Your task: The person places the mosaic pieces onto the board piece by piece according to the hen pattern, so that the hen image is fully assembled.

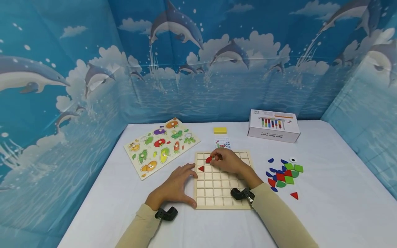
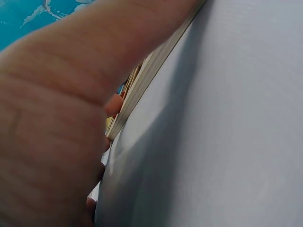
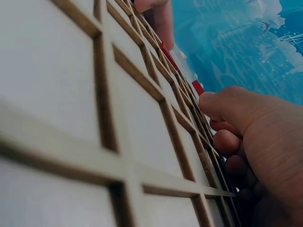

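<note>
My right hand (image 1: 227,161) pinches a red quarter-circle piece (image 1: 209,160) over the upper left squares of a wooden grid board (image 1: 223,207). In the right wrist view the piece (image 3: 198,87) shows edge-on at the tips of the thumb and a finger, just above the grid bars. A red triangle piece (image 1: 201,168) lies in a square near the board's left side. Along that side my left hand (image 1: 175,184) touches the frame, thumb and fingers spread apart. The left wrist view shows mostly the hand's near side (image 2: 52,123) and the board's edge (image 2: 137,90).
A pattern card (image 1: 223,143) lies behind the board, with a yellow block (image 1: 220,130) beyond it. Loose blue, green and red pieces (image 1: 280,176) lie to the right, near a white box (image 1: 273,125). A vegetable puzzle board (image 1: 162,147) is at the left.
</note>
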### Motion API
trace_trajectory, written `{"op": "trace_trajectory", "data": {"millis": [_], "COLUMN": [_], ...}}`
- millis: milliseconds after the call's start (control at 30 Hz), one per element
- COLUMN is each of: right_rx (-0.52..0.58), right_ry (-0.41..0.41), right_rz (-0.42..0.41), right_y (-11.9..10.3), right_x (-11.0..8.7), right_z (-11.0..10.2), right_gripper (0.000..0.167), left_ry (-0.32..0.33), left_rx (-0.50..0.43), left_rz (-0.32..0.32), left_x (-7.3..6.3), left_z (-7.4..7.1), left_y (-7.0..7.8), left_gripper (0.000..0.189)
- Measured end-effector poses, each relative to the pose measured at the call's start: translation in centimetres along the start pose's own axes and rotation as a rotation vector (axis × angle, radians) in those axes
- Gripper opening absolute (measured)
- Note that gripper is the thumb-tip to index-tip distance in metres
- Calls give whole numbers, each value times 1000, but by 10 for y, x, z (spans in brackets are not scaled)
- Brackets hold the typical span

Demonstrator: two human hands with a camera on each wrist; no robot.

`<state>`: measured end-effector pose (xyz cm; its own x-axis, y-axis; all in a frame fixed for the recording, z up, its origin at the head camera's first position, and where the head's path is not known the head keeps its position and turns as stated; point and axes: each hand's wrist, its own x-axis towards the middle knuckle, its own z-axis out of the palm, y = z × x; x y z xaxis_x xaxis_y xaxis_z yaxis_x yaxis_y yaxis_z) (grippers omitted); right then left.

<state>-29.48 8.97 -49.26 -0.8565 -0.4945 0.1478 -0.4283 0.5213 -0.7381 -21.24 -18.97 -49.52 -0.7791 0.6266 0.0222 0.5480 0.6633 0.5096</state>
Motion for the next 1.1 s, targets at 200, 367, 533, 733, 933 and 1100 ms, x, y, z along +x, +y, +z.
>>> {"op": "trace_trajectory", "data": {"millis": [200,367,533,733,933,1100], "right_rx": [-25,-45,-47,-55,-67,-69], "right_ry": [-2,7,8,10,8,5], "right_rz": [-47,-59,-69,-62,-55,-71], "right_y": [-3,-2,-2,-3,-4,-4], "right_x": [-1,0,0,-1,-1,-2], "right_z": [0,1,1,1,1,2], "right_gripper": [18,19,20,20,21,21], "left_ry": [1,0,-3,4,5,5], "left_rx": [-10,-13,-14,-4,-9,-4], "left_rz": [-1,-3,-7,-9,-5,-4], "left_x": [0,0,1,1,1,0], "left_z": [0,-1,-1,0,1,3], "left_y": [-1,0,1,0,-2,-3], "left_gripper": [90,90,90,90,91,91]}}
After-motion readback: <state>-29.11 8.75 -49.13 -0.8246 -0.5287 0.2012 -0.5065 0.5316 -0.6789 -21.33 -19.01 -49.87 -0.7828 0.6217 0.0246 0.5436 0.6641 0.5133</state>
